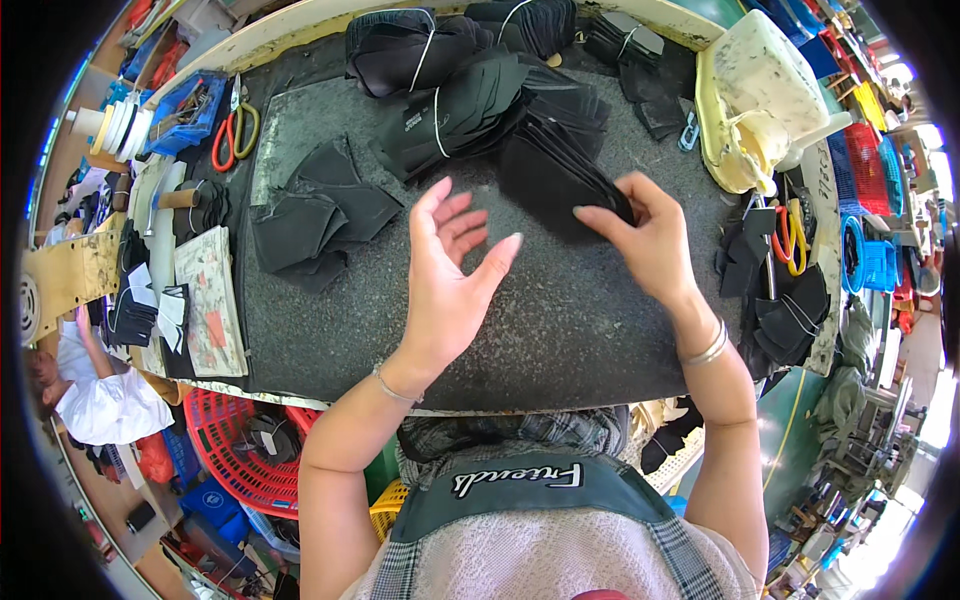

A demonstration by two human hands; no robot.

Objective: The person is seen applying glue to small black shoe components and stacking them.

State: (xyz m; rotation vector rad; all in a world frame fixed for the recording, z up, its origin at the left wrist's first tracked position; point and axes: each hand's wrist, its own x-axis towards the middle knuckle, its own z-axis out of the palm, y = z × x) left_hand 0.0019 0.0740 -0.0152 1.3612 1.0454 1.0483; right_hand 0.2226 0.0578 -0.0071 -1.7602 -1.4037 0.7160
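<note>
Between the thumb and fingers of my right hand [650, 235] is the near right edge of a stack of black cut pieces [560, 175], fanned out like cards. My left hand [450, 270] hovers over the dark work surface [560, 340], empty, thumb and fingers apart. Behind the stack lies a bundle of black pieces [450, 115] tied with a white band. Left of it, loose black pieces [325, 215] overlap in a spread-out pile. Whether the pieces are leather or fabric I cannot tell.
More banded black bundles [395, 50] line the back edge. A glue-smeared cream container [765, 90] stands back right, near yellow-handled scissors [795, 235]. Red-and-yellow-handled scissors [235, 130] lie back left beside a blue basket [190, 110]. Below the table's left edge sits a red basket [235, 440]; another person [110, 405] is farther left.
</note>
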